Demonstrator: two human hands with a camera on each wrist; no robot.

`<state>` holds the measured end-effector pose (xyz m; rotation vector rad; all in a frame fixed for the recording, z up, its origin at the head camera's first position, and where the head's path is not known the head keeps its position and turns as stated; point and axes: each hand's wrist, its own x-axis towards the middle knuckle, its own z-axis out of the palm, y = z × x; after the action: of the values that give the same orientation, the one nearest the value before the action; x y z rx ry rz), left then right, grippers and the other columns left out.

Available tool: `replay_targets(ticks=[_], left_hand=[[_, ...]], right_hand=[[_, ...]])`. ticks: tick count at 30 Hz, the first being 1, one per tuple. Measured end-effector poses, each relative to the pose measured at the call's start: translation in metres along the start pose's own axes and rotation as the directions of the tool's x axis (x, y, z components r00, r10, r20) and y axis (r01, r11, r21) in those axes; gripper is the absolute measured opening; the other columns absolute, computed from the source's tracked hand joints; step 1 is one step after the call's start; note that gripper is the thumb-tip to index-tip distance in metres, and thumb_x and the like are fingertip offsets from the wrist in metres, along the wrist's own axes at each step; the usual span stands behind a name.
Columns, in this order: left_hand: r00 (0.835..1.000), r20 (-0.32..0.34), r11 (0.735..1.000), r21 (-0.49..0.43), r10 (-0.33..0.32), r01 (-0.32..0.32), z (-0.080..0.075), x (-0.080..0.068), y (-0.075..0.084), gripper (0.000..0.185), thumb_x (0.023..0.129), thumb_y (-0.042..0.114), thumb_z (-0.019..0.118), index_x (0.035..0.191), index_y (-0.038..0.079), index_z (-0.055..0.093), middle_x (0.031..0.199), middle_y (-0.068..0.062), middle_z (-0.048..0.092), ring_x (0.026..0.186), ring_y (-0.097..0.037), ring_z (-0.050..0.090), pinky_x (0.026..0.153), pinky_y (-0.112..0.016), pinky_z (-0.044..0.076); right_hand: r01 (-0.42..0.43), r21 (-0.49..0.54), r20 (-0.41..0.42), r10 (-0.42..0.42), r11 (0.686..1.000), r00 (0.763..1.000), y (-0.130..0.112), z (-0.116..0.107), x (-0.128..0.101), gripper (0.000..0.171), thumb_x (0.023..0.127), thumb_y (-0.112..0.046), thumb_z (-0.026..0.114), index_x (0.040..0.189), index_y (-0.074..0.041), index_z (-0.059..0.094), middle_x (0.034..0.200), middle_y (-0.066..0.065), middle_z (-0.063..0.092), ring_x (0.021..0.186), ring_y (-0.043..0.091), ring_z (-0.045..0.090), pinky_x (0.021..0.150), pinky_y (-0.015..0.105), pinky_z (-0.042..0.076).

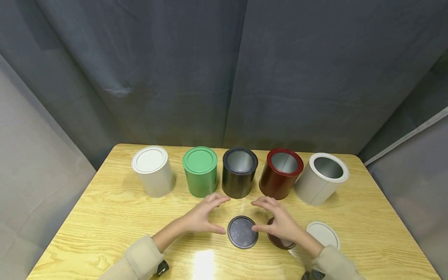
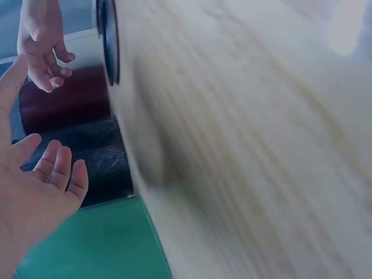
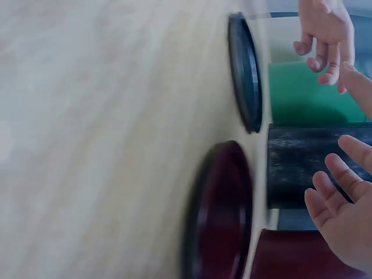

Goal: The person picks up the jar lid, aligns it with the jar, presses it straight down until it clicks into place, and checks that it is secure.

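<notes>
My left hand (image 1: 204, 218) and right hand (image 1: 280, 223) face each other over the table, fingers and thumbs spread, holding nothing. Between them lies a round black lid (image 1: 241, 232); my right thumb overlaps its edge in the head view. A dark red lid (image 1: 280, 242) is partly hidden beneath my right hand, and a white lid (image 1: 323, 234) lies beyond it to the right. Just past my fingertips stands an uncovered black can (image 1: 238, 184). The right wrist view shows the black lid (image 3: 245, 72) and the red lid (image 3: 224, 215) side by side.
A white can (image 1: 156, 181) and a green can (image 1: 201, 182), both lidded, stand left of the black one. To its right are an uncovered dark red can (image 1: 275, 182) and a tilted-looking, uncovered white can (image 1: 313, 188). Grey curtains (image 1: 175, 77) hang behind the wooden table (image 1: 105, 217).
</notes>
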<state>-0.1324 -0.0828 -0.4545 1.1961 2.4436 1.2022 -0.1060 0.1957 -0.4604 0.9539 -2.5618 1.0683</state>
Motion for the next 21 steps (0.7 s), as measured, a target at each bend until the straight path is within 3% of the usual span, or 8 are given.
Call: replay_targets(ticks=[4, 10, 14, 21], left_hand=[[0.999, 0.036, 0.999, 0.030, -0.023, 0.022, 0.005, 0.001, -0.003, 0.085, 0.066, 0.031, 0.081, 0.137, 0.008, 0.039, 0.122, -0.007, 0.043, 0.108, -0.022, 0.043, 0.089, -0.032, 0.039], [0.999, 0.045, 0.994, 0.106, -0.010, 0.005, 0.014, 0.004, -0.010, 0.086, 0.064, 0.032, 0.082, 0.134, 0.004, 0.042, 0.119, -0.006, 0.044, 0.104, -0.016, 0.041, 0.087, -0.030, 0.038], [0.995, 0.078, 0.988, 0.147, -0.054, 0.042, 0.019, 0.006, -0.014, 0.088, 0.064, 0.036, 0.082, 0.136, 0.009, 0.040, 0.122, -0.003, 0.042, 0.105, -0.015, 0.039, 0.088, -0.033, 0.035], [0.978, 0.164, 0.970, 0.228, -0.128, 0.089, 0.026, 0.008, -0.016, 0.094, 0.063, 0.047, 0.079, 0.140, 0.015, 0.035, 0.126, -0.001, 0.037, 0.110, -0.015, 0.034, 0.087, -0.033, 0.029]], right_hand=[[-0.020, -0.024, 0.019, 0.020, 1.000, 1.000, 0.004, 0.006, -0.006, 0.060, 0.060, -0.026, 0.084, 0.111, -0.005, 0.062, 0.107, 0.003, 0.056, 0.099, 0.021, 0.051, 0.080, 0.041, 0.044], [-0.026, -0.062, 0.058, 0.029, 0.998, 0.998, 0.010, 0.013, -0.012, 0.067, 0.057, -0.031, 0.085, 0.113, -0.003, 0.061, 0.110, 0.005, 0.053, 0.101, 0.021, 0.042, 0.080, 0.042, 0.039], [-0.033, -0.083, 0.104, 0.041, 0.996, 0.994, 0.012, 0.016, -0.015, 0.076, 0.055, -0.039, 0.085, 0.117, -0.004, 0.059, 0.113, 0.006, 0.051, 0.100, 0.020, 0.040, 0.079, 0.043, 0.034], [-0.107, -0.145, 0.204, 0.135, 0.984, 0.970, 0.010, 0.018, -0.018, 0.091, 0.053, -0.056, 0.079, 0.126, -0.008, 0.053, 0.123, 0.012, 0.042, 0.113, 0.027, 0.033, 0.082, 0.047, 0.028]])
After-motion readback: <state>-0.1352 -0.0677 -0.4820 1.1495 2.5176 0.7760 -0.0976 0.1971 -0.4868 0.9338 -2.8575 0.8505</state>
